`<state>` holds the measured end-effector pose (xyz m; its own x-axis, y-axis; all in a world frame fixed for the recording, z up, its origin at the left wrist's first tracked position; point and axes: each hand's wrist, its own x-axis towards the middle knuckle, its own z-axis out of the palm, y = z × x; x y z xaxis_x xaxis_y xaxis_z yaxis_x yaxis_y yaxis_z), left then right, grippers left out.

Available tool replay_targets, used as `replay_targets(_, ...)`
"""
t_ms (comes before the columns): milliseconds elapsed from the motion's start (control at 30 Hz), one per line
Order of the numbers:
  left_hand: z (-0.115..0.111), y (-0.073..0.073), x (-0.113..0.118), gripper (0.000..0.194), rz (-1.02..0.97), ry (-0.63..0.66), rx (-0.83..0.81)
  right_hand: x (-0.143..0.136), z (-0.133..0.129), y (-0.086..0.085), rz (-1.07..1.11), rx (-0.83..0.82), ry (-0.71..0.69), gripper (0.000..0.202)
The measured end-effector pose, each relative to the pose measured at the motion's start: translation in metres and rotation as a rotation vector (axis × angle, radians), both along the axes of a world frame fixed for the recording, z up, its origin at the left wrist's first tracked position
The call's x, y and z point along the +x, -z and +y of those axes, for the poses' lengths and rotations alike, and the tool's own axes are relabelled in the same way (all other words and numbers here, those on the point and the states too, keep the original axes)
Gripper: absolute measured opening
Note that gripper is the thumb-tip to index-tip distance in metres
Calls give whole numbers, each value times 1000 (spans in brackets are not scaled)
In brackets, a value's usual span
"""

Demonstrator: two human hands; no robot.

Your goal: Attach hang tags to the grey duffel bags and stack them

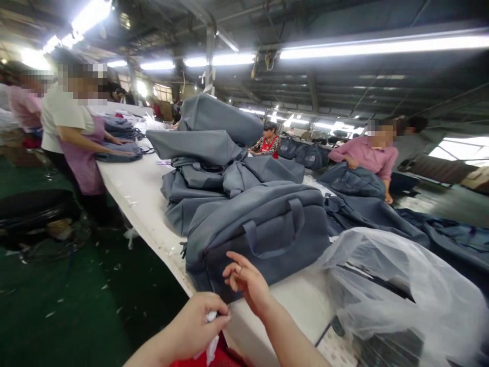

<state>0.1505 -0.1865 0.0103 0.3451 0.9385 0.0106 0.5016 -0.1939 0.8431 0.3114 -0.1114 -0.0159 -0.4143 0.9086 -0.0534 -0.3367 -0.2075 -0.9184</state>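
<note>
Far left: co-worker in a white top [63, 114] and lilac apron [78, 158], hands on a flat grey piece [120, 153] at the edge of the white table [139, 183]. Left hand [200, 323]: fingers closed on a crumpled white scrap [211, 349], which hangs below the grip, near the table edge. Behind: heap of grey bags [206, 176], loosely stacked. Right hand [250, 285]: fingers parted and half curled, holding nothing; contact with the bag cannot be told. Large grey bag [275, 229]: upright on the table, just beyond both hands, handle loop [275, 252] on the near face. Right: co-worker in pink [369, 158], hand on a dark bag [353, 178]. Near right: translucent plastic [412, 270] over something dark
</note>
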Motion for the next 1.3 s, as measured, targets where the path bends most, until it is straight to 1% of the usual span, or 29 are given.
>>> replay_targets(33,2,2,-3,17,-21,-44,-19,5,6,3,-44,76,39,51)
replay_targets(67,5,3,-7,17,-55,-97,-46,11,14,5,-111,156,109,55)
replay_targets(100,9,3,-11,18,-105,-151,-77,17,22,5,-201,230,209,54)
replay_targets(133,14,2,-15,19,-163,-201,-103,24,31,4,-300,296,333,48)
replay_targets(200,28,-7,-19,22,-260,-276,-116,33,48,-8,-443,415,575,32)
replay_targets(233,36,-15,-19,23,-279,-304,-96,34,56,-18,-451,477,647,29)
replay_targets(267,45,-25,-18,24,-277,-329,-66,33,62,-30,-413,535,668,29)
replay_targets(300,54,-36,-15,26,-259,-354,-30,30,68,-44,-338,580,645,31)
replay_targets(333,63,-48,-12,27,-238,-374,5,27,73,-58,-254,606,582,34)
replay_targets(400,80,-69,-6,28,-206,-404,78,19,81,-83,-131,600,412,36)
replay_targets(467,92,-85,-2,29,-199,-412,126,15,87,-102,-114,573,276,37)
replay_targets(500,97,-89,-1,30,-202,-410,129,15,89,-108,-142,568,227,38)
replay_targets(600,106,-93,0,34,-229,-396,66,20,89,-119,-304,582,82,31)
replay_targets(633,108,-93,0,36,-227,-387,52,22,88,-121,-362,612,39,30)
replay_targets(667,109,-93,0,36,-210,-373,50,24,87,-124,-419,661,0,35)
replay_targets(733,111,-95,2,34,-138,-329,89,26,86,-129,-526,790,-53,46)
replay_targets(800,112,-99,5,30,-29,-282,166,26,86,-136,-621,896,-106,50)
replay_targets(900,115,-104,10,27,126,-220,281,22,88,-144,-705,966,-214,52)
replay_targets(967,118,-105,13,25,192,-203,327,20,90,-148,-717,1016,-225,45)
replay_targets(1000,119,-105,14,25,214,-203,336,19,91,-148,-718,1047,-206,37)
replay_targets(1067,121,-105,16,27,263,-222,319,19,94,-148,-710,1068,-130,19)
replay_targets(1100,121,-105,17,27,291,-233,294,19,96,-147,-697,1044,-90,16)
replay_targets(1200,118,-104,21,19,381,-247,230,24,110,-142,-592,858,7,24)
replay_targets(1267,116,-102,26,16,484,-286,260,29,123,-139,-517,755,43,30)
replay_targets(1300,116,-101,30,20,549,-322,288,31,129,-137,-499,731,51,32)
